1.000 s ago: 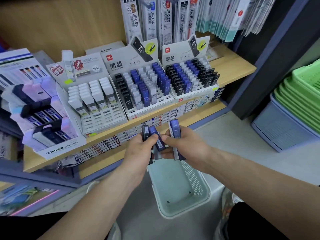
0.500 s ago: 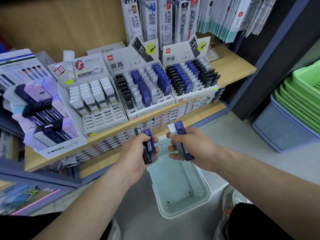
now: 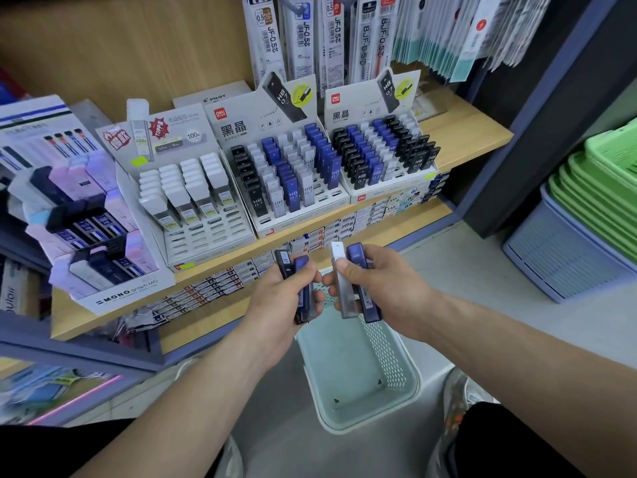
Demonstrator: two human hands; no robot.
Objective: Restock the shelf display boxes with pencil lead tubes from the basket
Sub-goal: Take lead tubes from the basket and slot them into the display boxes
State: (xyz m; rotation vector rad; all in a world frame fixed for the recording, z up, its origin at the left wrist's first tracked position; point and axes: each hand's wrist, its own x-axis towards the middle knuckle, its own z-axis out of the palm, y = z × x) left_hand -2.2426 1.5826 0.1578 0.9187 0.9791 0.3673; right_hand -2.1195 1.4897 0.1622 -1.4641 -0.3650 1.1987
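Left grip [image 3: 275,298] curled round two lead tubes [image 3: 304,288], one dark, one blue; possibly a third behind, hard to tell. Right grip [image 3: 382,288] pinches a grey tube [image 3: 344,294] and a blue tube [image 3: 366,305]. All above the basket [image 3: 386,353], just off the shelf [image 3: 462,132] front edge.

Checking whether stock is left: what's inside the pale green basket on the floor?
The visible floor of the basket looks bare. Its far end is hidden behind the left hand, the right hand and the tubes they grip, so that part cannot be checked.

left hand [image 3: 275,301], right hand [image 3: 386,288] parted, tubes [image 3: 346,300] split
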